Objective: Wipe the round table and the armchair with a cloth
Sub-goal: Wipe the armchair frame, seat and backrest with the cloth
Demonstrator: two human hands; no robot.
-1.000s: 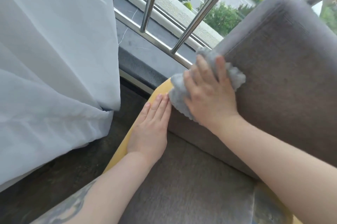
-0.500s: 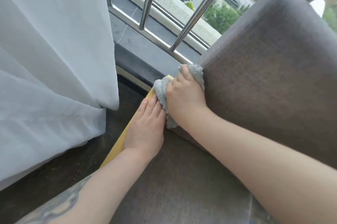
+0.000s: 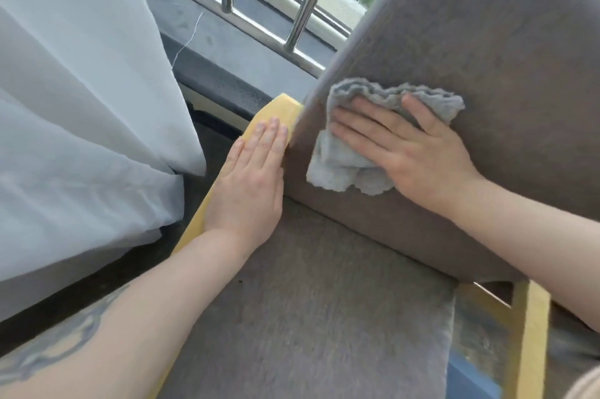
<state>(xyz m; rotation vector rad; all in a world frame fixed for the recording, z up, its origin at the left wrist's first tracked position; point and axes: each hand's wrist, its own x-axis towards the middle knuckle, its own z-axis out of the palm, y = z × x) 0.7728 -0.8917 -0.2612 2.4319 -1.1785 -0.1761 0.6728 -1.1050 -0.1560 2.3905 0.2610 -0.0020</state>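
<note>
The armchair has a grey fabric backrest, a grey seat cushion and a yellow wooden frame. My right hand lies flat with straight, spread fingers on a crumpled grey cloth, pressing it against the lower left of the backrest. My left hand rests flat, fingers straight and together, on the yellow left armrest beside the seat. The round table is out of view.
A white sheer curtain hangs at the left, close to the armrest. Behind the chair run a dark stone sill and a steel railing. The yellow right armrest shows at the lower right.
My right hand has slid the cloth from the backrest's left edge rightwards onto its front face, and its fingers now lie spread flat. My left hand stays on the armrest.
</note>
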